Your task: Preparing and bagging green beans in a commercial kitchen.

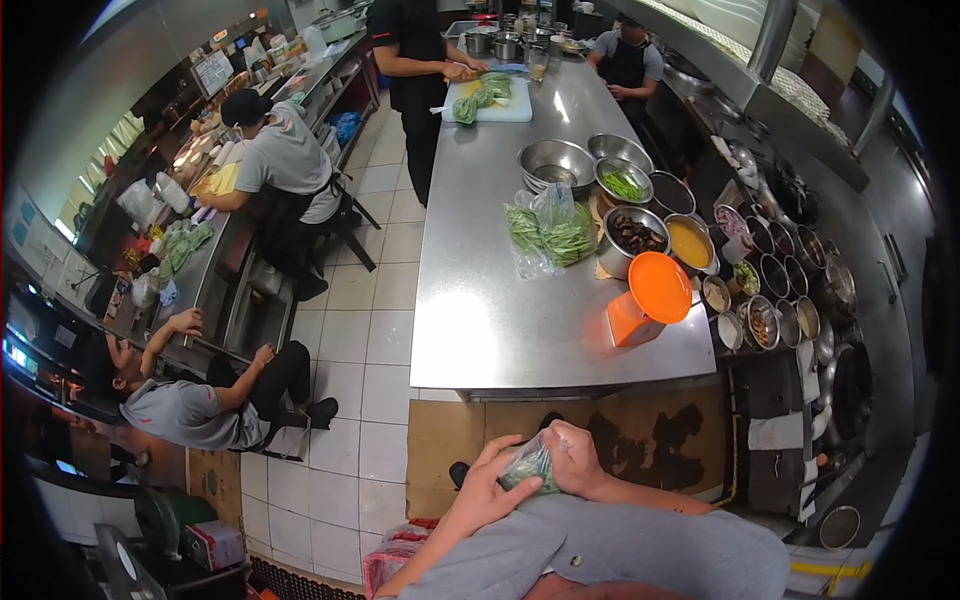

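The left hand holds one side of a crinkly clear bag with green stuff in it, and the right hand grips its top. The bag is close to the person, just before the near edge of the shiny metal table. On the table's right, a round bowl has thin green sticks, and a pot has dark lumps. Nearer is a smooth orange tub.

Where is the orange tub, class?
In the head view, the orange tub stands right of centre, toward the near right corner of the table, beside steel bowls.
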`<act>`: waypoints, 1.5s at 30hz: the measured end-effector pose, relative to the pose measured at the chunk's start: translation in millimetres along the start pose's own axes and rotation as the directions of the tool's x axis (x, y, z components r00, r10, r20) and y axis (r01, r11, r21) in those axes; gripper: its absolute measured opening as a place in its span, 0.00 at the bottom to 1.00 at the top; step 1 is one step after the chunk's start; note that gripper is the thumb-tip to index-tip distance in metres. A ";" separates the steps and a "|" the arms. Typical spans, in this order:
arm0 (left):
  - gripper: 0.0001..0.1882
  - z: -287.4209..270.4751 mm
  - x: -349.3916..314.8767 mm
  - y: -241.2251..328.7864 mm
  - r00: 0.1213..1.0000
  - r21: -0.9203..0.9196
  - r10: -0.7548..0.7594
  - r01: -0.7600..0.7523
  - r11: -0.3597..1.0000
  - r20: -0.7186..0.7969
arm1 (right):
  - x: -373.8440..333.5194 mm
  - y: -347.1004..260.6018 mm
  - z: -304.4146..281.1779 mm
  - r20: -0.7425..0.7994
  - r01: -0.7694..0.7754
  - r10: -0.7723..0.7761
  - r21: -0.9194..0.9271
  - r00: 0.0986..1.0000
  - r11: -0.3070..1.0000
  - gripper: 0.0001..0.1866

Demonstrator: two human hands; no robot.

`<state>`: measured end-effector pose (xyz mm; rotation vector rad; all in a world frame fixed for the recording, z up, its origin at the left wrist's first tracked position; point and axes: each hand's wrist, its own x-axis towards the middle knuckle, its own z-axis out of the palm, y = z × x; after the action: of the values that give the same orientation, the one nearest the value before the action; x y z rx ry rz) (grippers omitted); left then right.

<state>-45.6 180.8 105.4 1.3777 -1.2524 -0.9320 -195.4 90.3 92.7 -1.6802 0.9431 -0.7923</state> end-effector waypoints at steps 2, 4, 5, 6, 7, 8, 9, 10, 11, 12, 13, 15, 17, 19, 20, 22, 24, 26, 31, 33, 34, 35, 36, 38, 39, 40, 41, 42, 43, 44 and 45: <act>0.10 13.0 14.0 3.9 0.999 0.042 -0.053 0.053 0.998 0.003 | 11.1 11.6 -15.2 0.016 0.029 -0.028 -0.027 0.999 0.999 0.15; 0.10 21.3 28.6 -2.9 0.992 0.010 -0.118 0.118 0.993 0.039 | 27.4 20.1 -26.3 0.040 0.037 -0.036 -0.017 0.999 0.999 0.15; 0.10 27.4 33.1 -7.5 0.990 0.008 -0.143 0.143 0.990 0.019 | 36.5 23.4 -28.6 0.047 0.048 -0.048 -0.012 0.998 0.999 0.15; 0.09 33.0 36.8 -12.9 0.994 0.037 -0.082 0.085 0.996 -0.076 | 44.8 27.8 -30.2 0.074 0.033 -0.032 -0.004 0.997 0.999 0.15; 0.09 37.5 39.6 -18.1 0.987 0.073 -0.019 0.031 0.997 -0.159 | 50.8 32.7 -31.0 0.096 -0.006 0.003 0.031 0.995 0.999 0.15; 0.07 38.7 46.0 -25.7 0.974 0.164 -0.037 0.075 0.984 -0.224 | 57.8 37.6 -31.2 0.119 -0.046 0.038 0.064 0.992 0.997 0.15; 0.06 37.6 51.3 -30.1 0.956 0.249 -0.050 0.126 0.960 -0.289 | 65.8 42.9 -29.2 0.140 -0.071 0.061 0.067 0.988 0.995 0.15; 0.06 31.7 59.4 -29.2 0.942 0.299 -0.060 0.164 0.940 -0.329 | 74.9 48.8 -24.5 0.192 -0.091 0.061 0.156 0.979 0.984 0.12; 0.06 23.6 75.5 -30.1 0.926 0.349 -0.057 0.197 0.916 -0.374 | 85.1 52.3 -21.6 0.244 -0.105 0.044 0.241 0.969 0.965 0.10; 0.06 17.2 88.7 -34.2 0.906 0.329 -0.037 0.191 0.925 -0.423 | 92.2 51.5 -19.6 0.275 -0.109 0.039 0.244 0.961 0.964 0.10; 0.06 10.1 99.6 -37.9 0.881 0.312 -0.015 0.184 0.932 -0.473 | 98.1 49.5 -16.8 0.240 0.009 -0.058 0.200 0.969 0.980 0.12; 0.06 1.3 119.8 -36.3 0.872 0.266 0.030 0.116 0.957 -0.489 | 113.2 35.1 -18.4 0.281 0.177 -0.182 0.043 0.942 0.983 0.26; 0.06 -4.4 130.6 -26.3 0.910 0.365 0.110 0.048 0.930 -0.400 | 128.2 23.3 -16.0 0.406 -0.101 0.013 0.198 0.914 0.975 0.26; 0.07 -14.0 139.7 -33.0 0.926 0.299 0.056 0.062 0.952 -0.373 | 136.7 20.8 -11.3 0.510 -0.392 0.214 0.273 0.833 0.879 0.23; 0.07 -16.0 141.2 -38.6 0.913 0.305 0.059 0.073 0.949 -0.403 | 138.5 17.4 -9.5 0.536 -0.386 0.197 0.266 0.821 0.883 0.23; 0.09 -20.9 141.9 -50.0 0.926 0.160 0.084 -0.026 0.987 -0.367 | 134.8 9.4 -6.1 0.403 -0.303 0.251 0.069 0.880 0.951 0.17; 0.11 -24.4 143.1 -50.0 0.944 0.114 0.001 0.039 0.993 -0.330 | 132.6 8.0 -5.4 0.386 -0.293 0.235 0.099 0.892 0.951 0.16; 0.12 -34.6 139.0 -47.1 0.958 0.071 -0.076 0.099 0.993 -0.276 | 132.5 12.0 -5.0 0.356 -0.283 0.220 0.135 0.908 0.950 0.15; 0.12 -54.6 127.5 -37.1 0.957 0.510 0.290 -0.234 0.828 -0.031 | 126.3 47.1 -2.3 0.403 -0.557 0.396 0.464 0.825 0.688 0.12; 0.11 -60.5 123.8 -37.3 0.861 0.666 0.508 -0.388 0.637 0.016 | 130.7 49.2 -4.1 0.411 -0.478 0.335 0.318 0.848 0.819 0.13; 0.09 -62.3 122.6 -34.2 0.934 0.500 0.358 -0.309 0.809 -0.002 | 132.1 45.7 -4.1 0.429 -0.375 0.277 0.164 0.860 0.912 0.14; 0.08 -63.3 122.5 -30.2 0.981 0.313 0.196 -0.191 0.930 0.016 | 132.2 40.9 -0.2 0.419 -0.371 0.275 0.168 0.866 0.913 0.14; 0.08 -63.9 126.1 -27.5 0.979 0.311 0.204 -0.201 0.929 0.025 | 134.1 27.2 8.4 0.382 -0.216 0.127 0.201 0.915 0.955 0.13; 0.05 -66.0 132.5 -22.5 0.954 0.215 0.259 -0.224 0.951 -0.149 | 138.3 -3.4 17.6 0.346 -0.055 -0.027 0.225 0.938 0.973 0.12; 0.05 -69.5 134.3 -16.8 0.954 0.213 0.263 -0.229 0.950 -0.145 | 140.4 -22.8 15.7 0.465 0.068 -0.113 0.113 0.878 0.991 0.11; 0.05 -75.0 136.1 -8.2 0.975 0.149 0.216 -0.206 0.967 -0.055 | 144.1 -33.1 13.0 0.575 0.205 -0.174 0.013 0.799 0.979 0.10; 0.04 -79.2 136.7 1.2 0.984 0.090 0.174 -0.177 0.980 0.042 | 151.4 -29.0 12.2 0.562 0.208 -0.176 0.007 0.808 0.978 0.10; 0.04 -80.6 138.8 14.0 0.979 0.084 0.191 -0.197 0.977 0.071 | 158.4 -21.5 9.3 0.570 0.348 -0.336 0.092 0.750 0.933 0.11; 0.04 -82.1 138.6 26.7 0.950 0.044 0.276 -0.285 0.957 0.145 | 159.4 -17.9 5.6 0.565 0.478 -0.485 0.174 0.668 0.861 0.12; 0.04 -85.6 138.8 34.5 0.907 -0.004 0.361 -0.369 0.929 0.218 | 153.6 -20.3 2.2 0.539 0.485 -0.484 0.152 0.689 0.861 0.12; 0.17 -94.4 139.7 37.7 0.891 0.009 0.371 -0.387 0.922 0.262 | 145.6 -25.4 -0.4 0.603 0.452 -0.459 0.177 0.652 0.874 0.10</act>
<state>60.7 62.0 172.0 1.0222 -1.6887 -0.8152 -120.5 -32.7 126.2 -2.0158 0.0255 -0.4691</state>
